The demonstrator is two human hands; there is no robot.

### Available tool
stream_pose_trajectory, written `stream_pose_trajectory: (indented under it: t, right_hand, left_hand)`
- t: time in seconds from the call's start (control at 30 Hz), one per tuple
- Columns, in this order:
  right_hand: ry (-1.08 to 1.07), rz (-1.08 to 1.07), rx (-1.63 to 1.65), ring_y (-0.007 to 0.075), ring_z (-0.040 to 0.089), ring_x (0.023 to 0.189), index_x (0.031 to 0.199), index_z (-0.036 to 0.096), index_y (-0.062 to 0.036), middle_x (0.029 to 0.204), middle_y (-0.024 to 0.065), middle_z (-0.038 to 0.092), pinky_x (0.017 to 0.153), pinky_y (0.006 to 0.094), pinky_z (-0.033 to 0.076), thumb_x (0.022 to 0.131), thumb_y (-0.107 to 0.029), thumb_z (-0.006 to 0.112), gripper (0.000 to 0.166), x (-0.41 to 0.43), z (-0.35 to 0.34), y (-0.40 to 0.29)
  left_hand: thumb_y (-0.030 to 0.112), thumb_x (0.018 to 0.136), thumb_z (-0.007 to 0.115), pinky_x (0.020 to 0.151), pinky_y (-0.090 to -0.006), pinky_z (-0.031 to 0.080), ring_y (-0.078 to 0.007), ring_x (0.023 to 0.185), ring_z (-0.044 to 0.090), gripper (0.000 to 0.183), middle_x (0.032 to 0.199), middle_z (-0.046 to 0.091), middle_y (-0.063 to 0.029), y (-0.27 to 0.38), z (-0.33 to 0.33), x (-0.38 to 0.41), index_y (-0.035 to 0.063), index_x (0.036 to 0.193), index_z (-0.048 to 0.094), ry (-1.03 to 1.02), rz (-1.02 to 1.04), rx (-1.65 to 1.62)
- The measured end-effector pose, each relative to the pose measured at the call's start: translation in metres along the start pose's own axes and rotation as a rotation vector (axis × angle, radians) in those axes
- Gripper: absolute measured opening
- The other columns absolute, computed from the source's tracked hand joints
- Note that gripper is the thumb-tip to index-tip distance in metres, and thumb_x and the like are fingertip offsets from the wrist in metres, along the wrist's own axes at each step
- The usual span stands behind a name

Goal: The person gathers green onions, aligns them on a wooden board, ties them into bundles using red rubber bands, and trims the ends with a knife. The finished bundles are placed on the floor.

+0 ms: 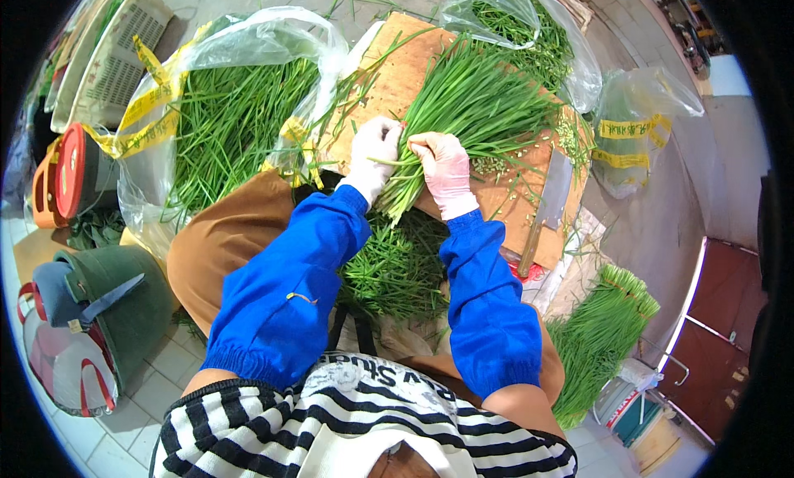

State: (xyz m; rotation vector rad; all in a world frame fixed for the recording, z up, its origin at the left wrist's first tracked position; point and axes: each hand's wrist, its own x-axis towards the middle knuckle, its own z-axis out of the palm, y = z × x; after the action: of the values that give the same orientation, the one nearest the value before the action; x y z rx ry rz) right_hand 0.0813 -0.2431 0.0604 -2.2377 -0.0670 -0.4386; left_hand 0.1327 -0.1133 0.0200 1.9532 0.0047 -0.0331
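A large bunch of garlic chives (pixel 477 99) lies on a wooden cutting board (pixel 397 50), its pale stem ends pointing toward me. My left hand (pixel 376 152), in a whitish glove, is closed at the left side of the bunch. From the right, my gloved right hand (pixel 445 168) pinches at the stems, thumb and forefinger together. One stalk sticks out sideways between both hands. A tiny red bit shows by the left fingertips; what it is I cannot tell. On the board's right side rests a kitchen knife (pixel 554 189), its wooden handle toward me, among chopped chive bits.
Loose chives fill a plastic bag (pixel 248 106) on the left and another bag (pixel 527 37) behind the board. More chives (pixel 397 267) lie below my hands. Bundled chives (pixel 595 341) sit at right. A green bucket (pixel 133 310) stands left, near a red-lidded container (pixel 70 171).
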Motion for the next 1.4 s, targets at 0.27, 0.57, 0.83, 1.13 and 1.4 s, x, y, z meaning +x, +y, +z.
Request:
stream_pose_trajectory:
  t: [0.27,0.57,0.83,1.13,1.4]
  right_hand:
    - [-0.033,0.090,-0.147,0.0305,0.058,0.082,0.083,0.065,-0.0079,0.083,0.0108,0.063,0.075,0.0398,0.046,0.079,-0.016,0.064,0.009,-0.009,-0.004,-0.008]
    - [0.074,-0.078,-0.017,0.0285,0.062,0.088,0.091,0.066,-0.0087,0.093,0.0104,0.065,0.079,0.0347,0.050,0.078,-0.005,0.065,0.014,-0.017,-0.010,-0.019]
    - [-0.100,0.094,-0.155,0.0292,0.058,0.077,0.083,0.062,-0.0088,0.077,0.0100,0.059,0.070,0.0380,0.047,0.080,-0.010,0.062,0.003,0.001,-0.001,-0.014]
    - [-0.250,0.288,-0.534,0.0365,0.061,0.086,0.084,0.064,-0.0069,0.085,0.0168,0.063,0.075,0.0443,0.050,0.080,-0.019,0.062,0.013,0.016,0.008,-0.030]
    - [-0.284,0.280,-0.617,0.0370,0.063,0.082,0.079,0.065,-0.0052,0.081,0.0190,0.065,0.073,0.0448,0.051,0.077,-0.015,0.059,0.011,0.023,0.013,-0.033]
  left_hand:
    - [0.018,0.084,0.071,0.068,-0.0228,0.046,-0.0078,0.073,0.057,0.018,0.082,0.068,-0.0026,0.003,-0.008,-0.012,0.0013,0.088,0.069,-0.073,-0.233,-0.417]
    - [0.016,0.086,0.066,0.069,-0.0290,0.050,-0.0161,0.074,0.062,0.012,0.084,0.065,-0.0078,0.003,0.003,-0.020,0.0046,0.089,0.066,0.072,0.093,-0.113]
    - [0.015,0.084,0.067,0.071,-0.0264,0.049,-0.0133,0.077,0.063,0.015,0.086,0.068,-0.0075,0.007,-0.003,-0.023,0.0025,0.093,0.068,-0.001,-0.081,-0.310]
    - [0.014,0.085,0.068,0.076,-0.0257,0.050,-0.0112,0.082,0.063,0.016,0.095,0.069,-0.0080,0.006,-0.013,-0.022,-0.0005,0.092,0.067,-0.082,-0.160,-0.423]
    - [0.012,0.084,0.068,0.077,-0.0259,0.050,-0.0122,0.083,0.063,0.017,0.096,0.069,-0.0083,0.003,-0.013,-0.026,0.0001,0.096,0.068,-0.067,-0.144,-0.443]
